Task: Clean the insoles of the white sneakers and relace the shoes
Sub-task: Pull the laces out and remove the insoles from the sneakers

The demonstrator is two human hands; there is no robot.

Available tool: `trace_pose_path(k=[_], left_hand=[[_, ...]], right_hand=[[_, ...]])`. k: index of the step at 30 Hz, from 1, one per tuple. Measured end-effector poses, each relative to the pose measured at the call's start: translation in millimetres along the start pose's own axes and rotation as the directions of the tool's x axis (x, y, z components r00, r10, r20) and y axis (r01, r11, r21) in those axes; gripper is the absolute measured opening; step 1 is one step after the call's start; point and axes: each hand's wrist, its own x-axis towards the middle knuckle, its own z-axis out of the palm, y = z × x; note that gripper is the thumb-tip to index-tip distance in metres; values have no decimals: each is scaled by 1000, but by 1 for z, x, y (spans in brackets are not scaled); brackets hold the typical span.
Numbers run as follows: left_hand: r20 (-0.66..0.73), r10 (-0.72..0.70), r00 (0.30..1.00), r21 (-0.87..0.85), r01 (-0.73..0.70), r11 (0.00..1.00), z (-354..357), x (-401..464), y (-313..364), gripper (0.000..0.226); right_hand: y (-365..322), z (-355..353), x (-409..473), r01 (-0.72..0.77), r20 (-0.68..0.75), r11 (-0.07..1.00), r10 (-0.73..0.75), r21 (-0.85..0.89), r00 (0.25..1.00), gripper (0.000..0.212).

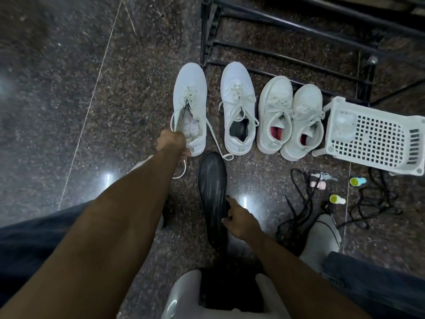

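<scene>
The left hand [171, 142] grips the heel of the leftmost white sneaker [189, 107] on the floor [69, 88], while the right hand [239, 221] pinches the black insole [212, 192] beside it; no readable branding shows.

No readable text, labels, brands or numbers anywhere in this view. The white sneakers [190, 107] show no legible logo, the black insole [212, 199] has only ridged lines, the small bottles [357, 181] on the floor are too small and blurred to read, and the white basket [377, 137] carries no print.
</scene>
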Motion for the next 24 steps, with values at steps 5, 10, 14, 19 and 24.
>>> trace_pose_path(k=[5, 10, 14, 19, 24], left_hand=[[-46, 23, 999, -25, -24, 999, -2, -17, -4, 43], [-241, 239, 941, 202, -192, 960, -1, -51, -12, 39], [-234, 335, 913, 253, -276, 927, 8, -74, -19, 21], [31, 383, 923, 255, -378, 890, 24, -74, -45, 20], [265, 315, 911, 303, -388, 870, 46, -75, -74, 19]], right_hand=[[-30, -45, 0, 160, -471, 969, -233, -190, 851, 50], [-71, -114, 25, 163, -518, 869, -419, -468, 746, 65], [-84, -140, 43, 60, -248, 878, -199, -475, 948, 62], [-64, -127, 20, 22, -336, 875, -208, -483, 918, 33], [-23, -90, -30, 29, -320, 871, -211, -490, 923, 25]])
